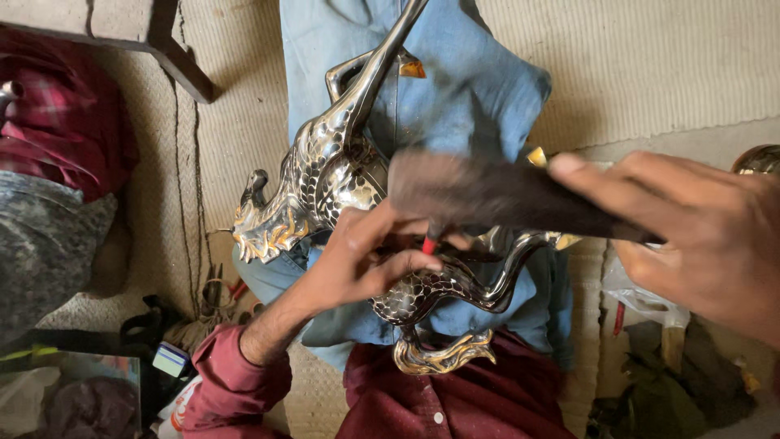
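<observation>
L hand (pixel 357 260) pinching small red-tipped tool (pixel 428 244) vs. silver-gold bird figure (pixel 341 175), lying on my lap on blue cloth (pixel 479 89). R hand (pixel 699 236) clasping blurred dark mallet (pixel 496 195). I'd keep tool steady, strikes light, figure braced w/ knees.

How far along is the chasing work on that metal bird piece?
Done: most of the metal bird figure already carries dense dark-and-silver patterning, with gold wing and tail tips. In hand: the left hand pinches a red-tipped tool on the body near its middle, and the right hand swings a blurred dark mallet above it. Left: can't tell; the hands cover that patch.
</observation>
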